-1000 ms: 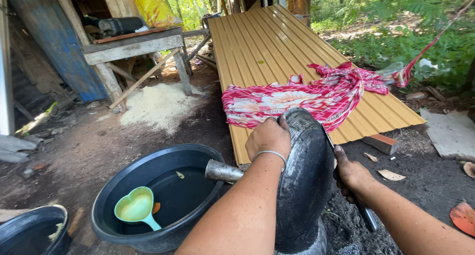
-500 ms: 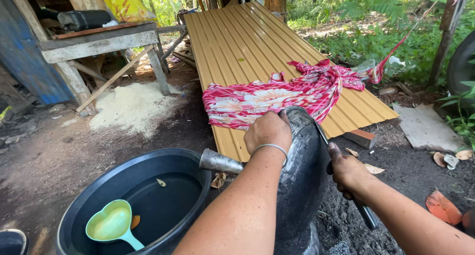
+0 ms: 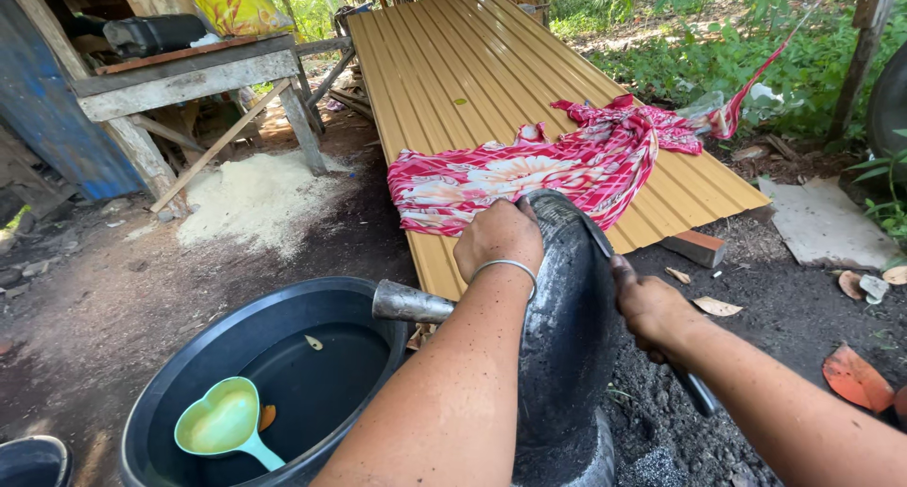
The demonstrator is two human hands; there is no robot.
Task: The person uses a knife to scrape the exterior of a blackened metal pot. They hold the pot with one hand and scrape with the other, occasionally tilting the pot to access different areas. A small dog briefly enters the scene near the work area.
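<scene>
Two hands work a soot-black pan (image 3: pixel 567 345) stood on edge at lower centre of the frame. Left hand (image 3: pixel 499 241) curls tight over the pan's upper rim, steadying it; a thin bracelet sits on that wrist. Right hand (image 3: pixel 650 303) is closed round a dark scraping tool (image 3: pixel 697 393), its blade end laid against the pan's blackened outer face, the other end poking out below the fist. A metal handle stub (image 3: pixel 408 303) juts left from the pan over a black basin (image 3: pixel 161 421) at lower left, with a green heart-shaped scoop (image 3: pixel 222 423) lying inside.

Judged step: scraping soot off the pan's outside, mid-job, the surface still dark. Next stroke would call for a firm hold on the rim and the blade kept flat.

Farther up: a red patterned cloth (image 3: pixel 529 175) spread on yellow corrugated sheeting (image 3: pixel 444 62); pale sawdust pile (image 3: pixel 255 199) mid left; rough wooden bench (image 3: pixel 189 76) upper left.
</scene>
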